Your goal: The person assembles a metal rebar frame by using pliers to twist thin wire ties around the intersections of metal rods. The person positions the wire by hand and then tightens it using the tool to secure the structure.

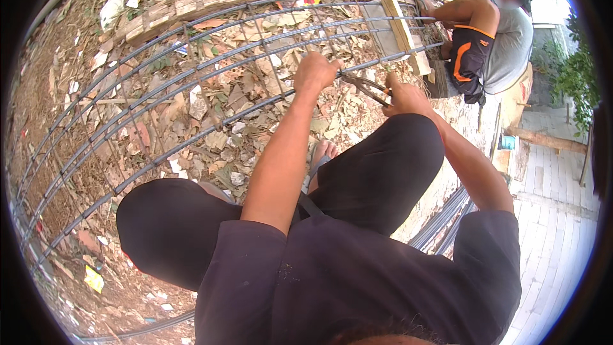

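A long cage of ribbed steel rebar (252,110) with thin cross ties stretches from the lower left to the upper right in front of me. My left hand (315,72) is closed over its nearest bar; the fingertips are partly hidden. In my right hand (408,97) are the handles of a pair of dark metal pincers (367,85). Their jaws meet the nearest bar just right of my left hand. What lies between the jaws is too small to tell.
Rubble, dry leaves and broken stones cover the ground. A wooden plank (404,32) lies across the cage's right end, where a co-worker (501,45) sits. Old timber (191,7) lies behind the cage. Loose steel rods (440,223) lie beside my right side.
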`<state>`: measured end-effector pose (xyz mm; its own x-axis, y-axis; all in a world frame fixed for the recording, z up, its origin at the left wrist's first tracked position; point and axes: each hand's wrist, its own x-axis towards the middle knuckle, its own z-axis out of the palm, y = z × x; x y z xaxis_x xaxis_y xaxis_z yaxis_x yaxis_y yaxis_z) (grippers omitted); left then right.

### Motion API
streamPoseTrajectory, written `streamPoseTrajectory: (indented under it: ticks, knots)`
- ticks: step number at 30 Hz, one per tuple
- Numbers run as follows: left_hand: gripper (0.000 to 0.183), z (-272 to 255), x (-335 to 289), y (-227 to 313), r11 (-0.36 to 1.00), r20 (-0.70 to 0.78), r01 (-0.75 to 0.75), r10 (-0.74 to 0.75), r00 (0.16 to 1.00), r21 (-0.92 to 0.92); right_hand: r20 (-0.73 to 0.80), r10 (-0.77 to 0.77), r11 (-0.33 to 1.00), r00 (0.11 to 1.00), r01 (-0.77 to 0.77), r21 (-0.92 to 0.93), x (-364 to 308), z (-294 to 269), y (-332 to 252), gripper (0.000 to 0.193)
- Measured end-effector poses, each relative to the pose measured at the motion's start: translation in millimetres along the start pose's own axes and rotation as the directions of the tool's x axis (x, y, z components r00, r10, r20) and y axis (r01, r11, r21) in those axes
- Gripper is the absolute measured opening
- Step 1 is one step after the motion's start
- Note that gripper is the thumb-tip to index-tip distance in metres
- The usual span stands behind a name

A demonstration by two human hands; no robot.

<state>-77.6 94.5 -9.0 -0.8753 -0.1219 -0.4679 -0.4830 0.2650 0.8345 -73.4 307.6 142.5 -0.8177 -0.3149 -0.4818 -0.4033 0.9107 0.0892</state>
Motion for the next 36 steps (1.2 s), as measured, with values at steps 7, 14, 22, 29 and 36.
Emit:
streamPoseTrajectory:
  ticks: [7,14,22,29,36]
  knots:
    - [0.057,3,0,1,0.998,0.055,0.026,-0.023,0.998,-0.057,-0.321,-0.558,0.704,0.766,0.230,-0.672,1,-24,9,0.050]
    - [0.041,23,-3,-3,0.976,-0.242,-0.059,0.006,0.970,-0.211,0.073,-0.161,0.987,0.984,0.163,-0.014,25,-24,24,0.032]
    - [0.049,31,14,-10,0.985,-0.114,-0.074,0.057,0.992,-0.156,-0.068,-0.221,0.912,0.973,0.182,-0.369,44,-4,57,0.057]
    - [0.044,29,13,-8,0.986,-0.124,-0.055,0.035,0.992,-0.160,-0.231,-0.445,0.820,0.865,0.291,-0.492,30,-17,50,0.054]
    - [0.049,16,0,-5,0.986,-0.138,-0.073,0.052,0.989,-0.150,0.372,-0.068,0.807,0.926,-0.168,0.566,34,-5,62,0.039]
